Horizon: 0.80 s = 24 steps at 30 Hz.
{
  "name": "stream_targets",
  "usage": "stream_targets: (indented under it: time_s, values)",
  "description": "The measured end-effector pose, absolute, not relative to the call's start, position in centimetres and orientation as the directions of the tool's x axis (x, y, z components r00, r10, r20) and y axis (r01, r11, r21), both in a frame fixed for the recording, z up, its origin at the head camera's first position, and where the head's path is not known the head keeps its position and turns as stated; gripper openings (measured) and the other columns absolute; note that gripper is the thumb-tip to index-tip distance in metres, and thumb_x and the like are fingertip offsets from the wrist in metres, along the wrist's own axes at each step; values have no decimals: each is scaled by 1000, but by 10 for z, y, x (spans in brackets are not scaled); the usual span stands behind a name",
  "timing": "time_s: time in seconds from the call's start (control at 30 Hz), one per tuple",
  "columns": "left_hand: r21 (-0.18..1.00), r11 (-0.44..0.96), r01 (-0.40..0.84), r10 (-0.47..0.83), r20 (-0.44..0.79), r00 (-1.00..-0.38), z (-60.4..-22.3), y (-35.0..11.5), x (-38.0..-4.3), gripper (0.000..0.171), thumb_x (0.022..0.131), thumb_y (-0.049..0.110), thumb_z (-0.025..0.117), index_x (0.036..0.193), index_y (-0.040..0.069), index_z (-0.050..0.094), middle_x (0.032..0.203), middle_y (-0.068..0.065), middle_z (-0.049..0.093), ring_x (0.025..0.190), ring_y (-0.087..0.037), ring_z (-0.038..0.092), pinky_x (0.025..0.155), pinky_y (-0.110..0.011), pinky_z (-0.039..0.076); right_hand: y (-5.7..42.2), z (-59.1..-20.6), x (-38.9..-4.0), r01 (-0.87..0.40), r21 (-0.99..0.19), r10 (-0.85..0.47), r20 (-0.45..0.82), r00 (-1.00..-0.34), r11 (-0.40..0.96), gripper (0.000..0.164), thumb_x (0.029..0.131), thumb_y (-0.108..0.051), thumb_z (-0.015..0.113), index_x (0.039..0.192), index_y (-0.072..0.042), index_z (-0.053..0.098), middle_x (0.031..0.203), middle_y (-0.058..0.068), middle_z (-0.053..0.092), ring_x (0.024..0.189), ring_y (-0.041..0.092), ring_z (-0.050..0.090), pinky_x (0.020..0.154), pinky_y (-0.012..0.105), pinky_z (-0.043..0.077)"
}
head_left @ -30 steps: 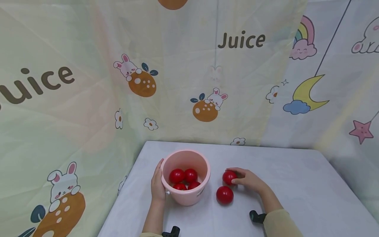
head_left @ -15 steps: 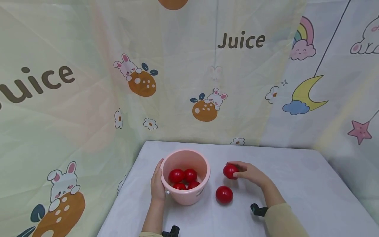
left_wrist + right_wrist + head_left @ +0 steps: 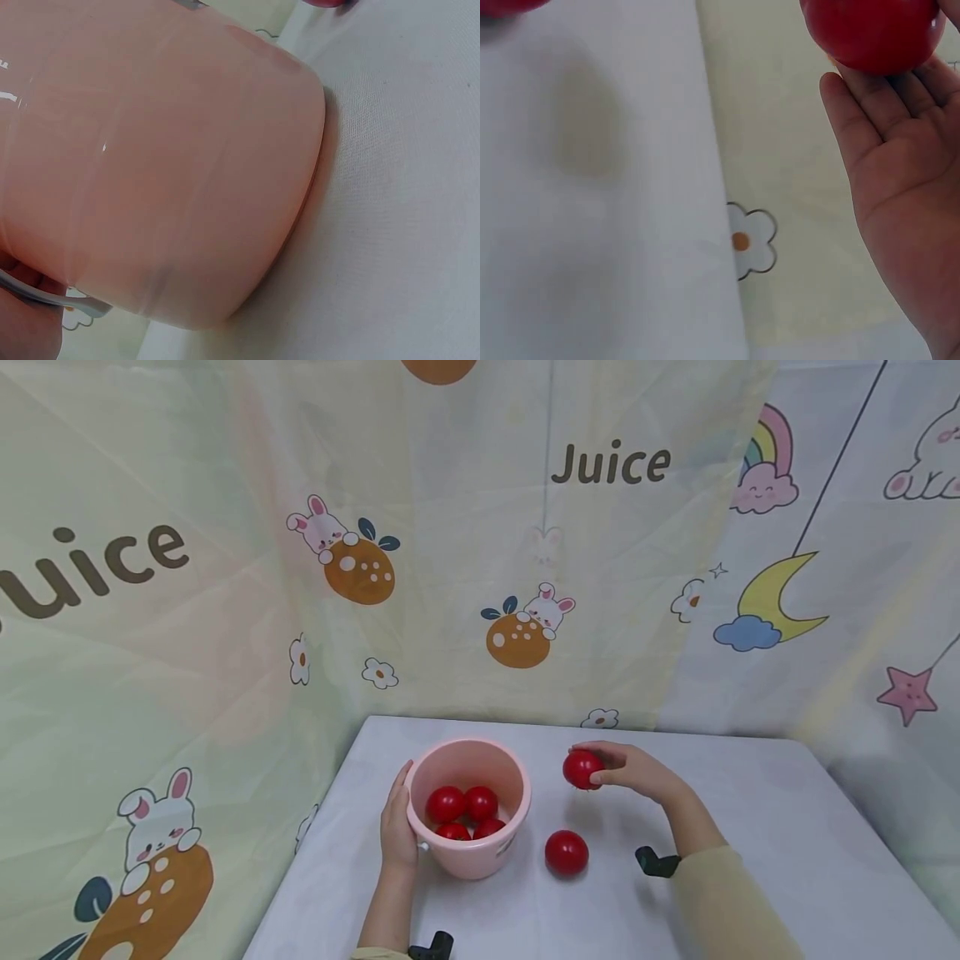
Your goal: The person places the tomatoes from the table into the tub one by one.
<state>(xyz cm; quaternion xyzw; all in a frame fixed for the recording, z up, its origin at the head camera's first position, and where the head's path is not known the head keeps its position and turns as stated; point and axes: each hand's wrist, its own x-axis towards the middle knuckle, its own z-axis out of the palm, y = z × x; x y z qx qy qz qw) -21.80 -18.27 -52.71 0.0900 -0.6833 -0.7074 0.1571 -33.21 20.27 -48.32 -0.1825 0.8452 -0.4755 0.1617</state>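
Note:
My right hand [image 3: 637,772] pinches a glossy red tomato [image 3: 582,769] between thumb and fingers, above the table and right of the bucket. In the right wrist view, the same tomato [image 3: 874,34] sits at the fingers, partly cut off by the frame edge. My left hand [image 3: 399,831] rests along the left side of the pink bucket [image 3: 472,860], fingers extended up toward its rim. Several red tomatoes [image 3: 446,805] lie inside the bucket. Another tomato [image 3: 566,853] is on the table, between bucket and right forearm. The left wrist view shows the bucket wall [image 3: 165,165] and part of the handle [image 3: 45,296].
A white-covered table [image 3: 735,827] carries everything. Patterned fabric [image 3: 442,527] with cartoon rabbits and oranges hangs behind and at the left. A dark strap piece [image 3: 657,862] sits at the right wrist, and another [image 3: 432,947] at the left.
My right hand has lifted the tomato off the table and moved it away toward the back. The left hand, the bucket and the other tomatoes stay in place.

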Motion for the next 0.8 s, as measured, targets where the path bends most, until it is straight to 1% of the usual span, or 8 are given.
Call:
stream_targets:
  time_s: [0.1, 0.2, 0.37, 0.57, 0.67, 0.8]
  values:
    - [995, -26, 96, -339, 82, -937, -528, -183, -218, 38, 102, 46, 47, 140, 51, 46, 145, 25, 47, 142, -10, 39, 110, -49, 43, 200, -468, -336, -180, -860, -481, -84, -873, 478, 73, 72, -42, 85, 138, -34, 53, 138, 6, 54, 128, 35, 48, 86, 46, 59]
    - [995, -28, 91, -336, 76, -939, -528, -183, -219, 39, 102, 48, 46, 140, 51, 45, 146, 26, 46, 142, -9, 38, 111, -49, 43, 195, -453, -341, -205, -867, -509, -64, -859, 454, 74, 73, -39, 86, 138, -34, 53, 138, 6, 53, 128, 35, 47, 85, 43, 59]
    - [995, -31, 94, -337, 78, -938, -528, -183, -219, 39, 101, 48, 46, 140, 50, 45, 146, 25, 46, 142, -10, 38, 111, -49, 43, 184, -427, -348, -279, -871, -579, -7, -816, 404, 76, 73, -33, 86, 140, -28, 53, 139, 6, 53, 129, 35, 48, 84, 41, 60]
    - [994, -37, 100, -338, 82, -938, -531, -184, -221, 39, 101, 48, 47, 140, 51, 46, 145, 25, 47, 141, -9, 39, 110, -49, 43, 168, -402, -356, -359, -866, -660, 46, -750, 348, 76, 74, -30, 86, 142, -22, 52, 139, 3, 55, 129, 33, 48, 86, 40, 59]
    - [994, -26, 110, -340, 95, -936, -532, -184, -221, 39, 101, 48, 47, 140, 50, 46, 145, 25, 48, 141, -10, 40, 110, -49, 43, 159, -390, -358, -385, -866, -698, 60, -714, 319, 73, 77, -28, 84, 142, -21, 52, 139, 1, 55, 129, 33, 49, 87, 42, 58]
    - [993, -25, 114, -339, 99, -936, -532, -184, -221, 39, 101, 47, 47, 140, 51, 46, 145, 25, 48, 140, -9, 40, 110, -49, 44, 146, -377, -360, -418, -866, -757, 74, -649, 273, 72, 80, -25, 81, 144, -15, 50, 139, 3, 56, 128, 33, 50, 88, 43, 58]
